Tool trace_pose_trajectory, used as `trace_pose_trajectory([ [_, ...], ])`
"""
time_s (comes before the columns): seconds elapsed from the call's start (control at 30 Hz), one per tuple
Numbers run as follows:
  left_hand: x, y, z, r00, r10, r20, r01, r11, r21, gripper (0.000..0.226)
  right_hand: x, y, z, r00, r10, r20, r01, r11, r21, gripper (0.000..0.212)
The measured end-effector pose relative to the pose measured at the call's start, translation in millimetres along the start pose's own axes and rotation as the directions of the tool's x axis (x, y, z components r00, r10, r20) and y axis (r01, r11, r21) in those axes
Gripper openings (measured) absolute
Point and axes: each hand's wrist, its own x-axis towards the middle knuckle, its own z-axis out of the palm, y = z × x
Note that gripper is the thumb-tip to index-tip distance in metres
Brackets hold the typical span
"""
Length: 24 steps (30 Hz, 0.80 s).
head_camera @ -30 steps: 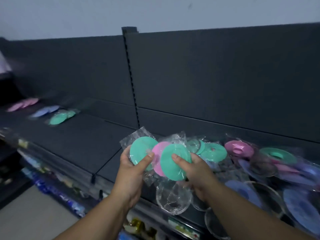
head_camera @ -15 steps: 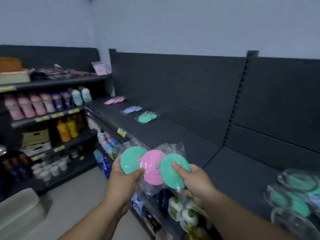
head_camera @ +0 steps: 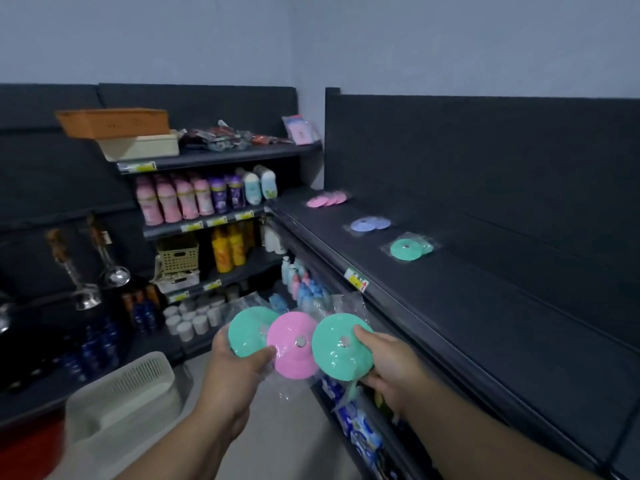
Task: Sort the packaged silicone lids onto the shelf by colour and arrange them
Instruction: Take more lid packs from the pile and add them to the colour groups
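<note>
My left hand (head_camera: 239, 367) grips a green packaged lid (head_camera: 249, 330), thumb across its lower edge. A pink packaged lid (head_camera: 294, 344) fans out between both hands. My right hand (head_camera: 388, 362) holds a second green packaged lid (head_camera: 341, 346), thumb on its face. All three are in clear plastic wrap, held in front of the dark shelf's (head_camera: 467, 299) front edge. On the shelf lie sorted groups: pink lids (head_camera: 327, 200) farthest, blue lids (head_camera: 369, 224) in the middle, green lids (head_camera: 408, 249) nearest.
A corner shelving unit on the left carries pink bottles (head_camera: 173, 202), yellow bottles (head_camera: 228, 247), a woven basket (head_camera: 178, 254) and an orange box (head_camera: 114, 123). A white plastic basket (head_camera: 124, 396) stands on the floor at lower left. Lower shelves under my hands hold packaged goods.
The view has swung left, away from the unsorted pile at the right, toward the sorted groups. Both hands keep hold of the same three packaged lids, now nearer the sorted groups.
</note>
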Motion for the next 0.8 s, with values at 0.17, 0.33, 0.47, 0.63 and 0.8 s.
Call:
trace_pose_trajectory([
  [0.17,88,3,27,1.0,0.016,0.01,-0.016,1.0,0.015,0.056,81,-29,13,1.0,-0.003,0.0,0.003,1.0,0.024,0.019],
  [0.33,199,3,77,0.998,0.014,0.057,-0.016,0.999,0.044,0.056,184,-80,10,0.997,0.034,-0.068,-0.026,0.993,0.117,0.012],
  [0.47,272,5,116,0.997,-0.002,0.08,0.0,1.0,0.028,0.059,248,-113,-2,0.985,0.006,-0.174,0.015,0.992,0.121,0.003],
  [0.63,339,-9,166,0.982,-0.06,0.181,0.052,0.998,0.048,0.052,304,-126,-31,0.925,-0.023,-0.379,0.069,0.992,0.11,0.007],
  [0.8,404,-25,216,0.926,-0.092,0.365,0.048,0.991,0.128,0.052,342,-126,-54,0.825,-0.036,-0.564,0.078,0.996,0.05,0.015],
])
